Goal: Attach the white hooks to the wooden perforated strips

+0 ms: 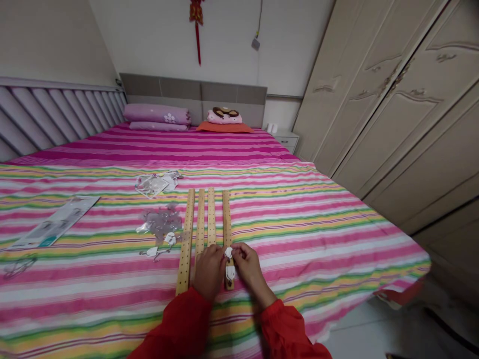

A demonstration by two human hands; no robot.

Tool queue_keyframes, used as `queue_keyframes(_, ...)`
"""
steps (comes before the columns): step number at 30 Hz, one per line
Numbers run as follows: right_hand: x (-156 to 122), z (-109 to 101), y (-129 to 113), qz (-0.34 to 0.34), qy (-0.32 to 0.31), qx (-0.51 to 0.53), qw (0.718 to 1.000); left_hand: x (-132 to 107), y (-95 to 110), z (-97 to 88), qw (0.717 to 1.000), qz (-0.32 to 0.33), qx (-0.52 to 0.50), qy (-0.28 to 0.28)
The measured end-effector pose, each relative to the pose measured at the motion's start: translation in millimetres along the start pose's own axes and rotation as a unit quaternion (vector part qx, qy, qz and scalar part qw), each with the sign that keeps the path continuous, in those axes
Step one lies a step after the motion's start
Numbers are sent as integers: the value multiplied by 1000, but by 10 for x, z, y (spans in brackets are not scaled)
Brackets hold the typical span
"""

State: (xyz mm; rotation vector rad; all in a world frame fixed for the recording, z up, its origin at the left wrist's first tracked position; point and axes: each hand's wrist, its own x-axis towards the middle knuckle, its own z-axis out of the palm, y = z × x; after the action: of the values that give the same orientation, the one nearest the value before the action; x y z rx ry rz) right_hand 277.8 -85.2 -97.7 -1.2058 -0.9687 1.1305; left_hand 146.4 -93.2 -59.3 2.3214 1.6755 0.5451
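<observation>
Left hand and right hand pinch a white piece over a wooden strip, a second piece at six o'clock

Grey headboard against white wall

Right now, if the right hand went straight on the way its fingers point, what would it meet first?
Most likely the upper white piece over the rightmost wooden strip: the right hand reaches right up to it, though contact is hard to tell. The left hand lies just beyond.
</observation>
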Motion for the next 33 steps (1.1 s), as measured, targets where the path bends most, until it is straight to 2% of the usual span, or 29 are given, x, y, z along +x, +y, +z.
queue_keyframes(11,-15,20,-25,-2,-4,9,1000,7,-18,3,1000,16,-18,-2)
queue_keyframes(16,9,45,4,-8,17,-12,1000,10,-41,20,999,5,-37,8)
queue_keyframes(27,69,72,81,-1,36,-67,997,55,-76,-3,999,-24,-15,-36)
queue_keyframes(33,49,60,63,-9,24,-44,999,16,-64,16,998,-10,-58,-11)
